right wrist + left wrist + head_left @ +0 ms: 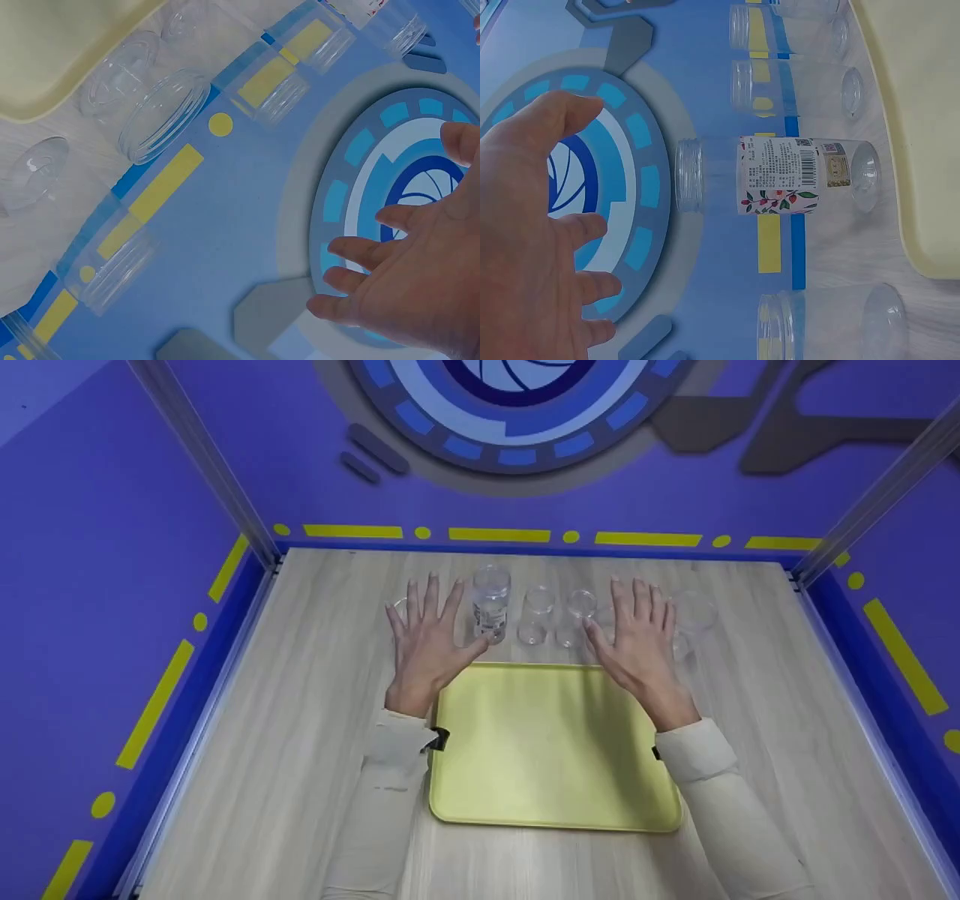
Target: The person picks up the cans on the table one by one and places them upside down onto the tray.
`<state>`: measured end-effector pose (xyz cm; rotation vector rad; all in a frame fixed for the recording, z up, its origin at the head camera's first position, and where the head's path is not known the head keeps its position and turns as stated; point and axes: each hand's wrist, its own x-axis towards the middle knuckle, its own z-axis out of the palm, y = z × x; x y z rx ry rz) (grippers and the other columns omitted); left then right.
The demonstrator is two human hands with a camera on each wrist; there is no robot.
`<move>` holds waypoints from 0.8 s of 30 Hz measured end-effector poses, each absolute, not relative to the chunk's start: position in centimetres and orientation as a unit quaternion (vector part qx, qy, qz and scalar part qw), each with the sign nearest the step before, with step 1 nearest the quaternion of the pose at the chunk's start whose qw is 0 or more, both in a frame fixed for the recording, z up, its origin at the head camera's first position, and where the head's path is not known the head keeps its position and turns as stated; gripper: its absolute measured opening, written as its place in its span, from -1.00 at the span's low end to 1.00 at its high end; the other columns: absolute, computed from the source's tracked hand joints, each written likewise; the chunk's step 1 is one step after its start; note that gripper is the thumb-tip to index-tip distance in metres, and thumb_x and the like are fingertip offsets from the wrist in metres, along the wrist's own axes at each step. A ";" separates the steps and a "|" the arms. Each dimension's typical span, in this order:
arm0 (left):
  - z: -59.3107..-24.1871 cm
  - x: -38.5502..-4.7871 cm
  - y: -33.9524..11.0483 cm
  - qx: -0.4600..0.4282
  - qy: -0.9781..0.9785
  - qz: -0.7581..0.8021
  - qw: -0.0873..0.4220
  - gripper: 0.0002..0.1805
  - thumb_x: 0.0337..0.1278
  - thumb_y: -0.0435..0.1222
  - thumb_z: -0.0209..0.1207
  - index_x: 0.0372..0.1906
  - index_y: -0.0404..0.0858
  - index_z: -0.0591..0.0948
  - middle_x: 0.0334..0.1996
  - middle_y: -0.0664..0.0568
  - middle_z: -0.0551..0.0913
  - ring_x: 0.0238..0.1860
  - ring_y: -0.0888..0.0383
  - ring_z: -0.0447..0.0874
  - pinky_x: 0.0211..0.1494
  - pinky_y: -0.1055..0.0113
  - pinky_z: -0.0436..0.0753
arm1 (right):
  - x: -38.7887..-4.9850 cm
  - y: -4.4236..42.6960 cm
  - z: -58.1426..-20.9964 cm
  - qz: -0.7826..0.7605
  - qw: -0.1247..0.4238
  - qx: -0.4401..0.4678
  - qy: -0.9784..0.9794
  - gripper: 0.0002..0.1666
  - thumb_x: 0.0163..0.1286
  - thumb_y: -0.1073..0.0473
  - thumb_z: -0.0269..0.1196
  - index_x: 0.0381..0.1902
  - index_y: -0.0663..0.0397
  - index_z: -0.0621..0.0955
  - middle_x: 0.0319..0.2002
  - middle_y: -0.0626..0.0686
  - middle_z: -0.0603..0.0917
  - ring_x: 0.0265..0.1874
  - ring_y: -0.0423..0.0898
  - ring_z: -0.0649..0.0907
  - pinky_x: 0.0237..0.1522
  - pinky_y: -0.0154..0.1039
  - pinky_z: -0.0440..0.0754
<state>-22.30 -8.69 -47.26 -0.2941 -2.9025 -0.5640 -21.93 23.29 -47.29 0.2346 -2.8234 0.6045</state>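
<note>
My left hand [430, 649] hovers with spread fingers at the left end of a row of clear plastic jars, holding nothing. Just right of it stands a tall jar [491, 604] with a printed label [780, 176]. Behind the left hand, one clear jar [832, 322] is mostly hidden in the head view. Two slimmer clear jars [538, 616] [580, 619] stand mid-row. My right hand [640, 641], fingers also spread, is held above the row's right part, partly covering a short wide jar [161, 116] and another clear jar [694, 615]. Neither hand grips anything.
A yellow tray [555, 750] lies on the wooden table [300, 720] in front of the jars, between the forearms. Blue printed walls [510, 502] enclose the table at the back and both sides. Metal posts [217, 472] stand at the back corners.
</note>
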 end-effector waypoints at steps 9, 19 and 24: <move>-47.2 -22.3 -8.5 -0.095 -0.974 -0.187 0.086 0.05 0.28 0.39 0.16 0.73 0.02 0.14 0.72 -0.17 -0.10 0.69 -0.28 -0.38 0.51 -0.52 -0.31 | -21.4 24.6 -47.6 0.203 0.126 0.074 -0.968 -0.01 0.60 -0.30 0.05 0.69 0.21 0.14 0.61 0.47 0.07 0.60 0.46 -0.02 0.55 0.41 -0.21; -47.0 -22.5 -8.6 -0.094 -0.975 -0.181 0.085 0.06 0.28 0.43 0.08 0.73 0.02 0.13 0.72 -0.18 -0.10 0.69 -0.28 -0.38 0.52 -0.51 -0.33 | -20.4 26.0 -48.4 0.202 0.143 0.067 -0.967 -0.04 0.59 -0.23 0.11 0.67 0.24 0.18 0.58 0.49 0.12 0.58 0.48 0.02 0.52 0.47 -0.15; -47.0 -22.6 -8.4 -0.097 -0.976 -0.180 0.081 0.06 0.29 0.41 0.13 0.73 0.01 0.13 0.72 -0.18 -0.12 0.69 -0.27 -0.40 0.52 -0.50 -0.36 | -19.7 27.1 -48.6 0.198 0.154 0.063 -0.966 -0.06 0.57 -0.23 0.14 0.64 0.26 0.23 0.57 0.50 0.15 0.57 0.49 0.04 0.50 0.50 -0.13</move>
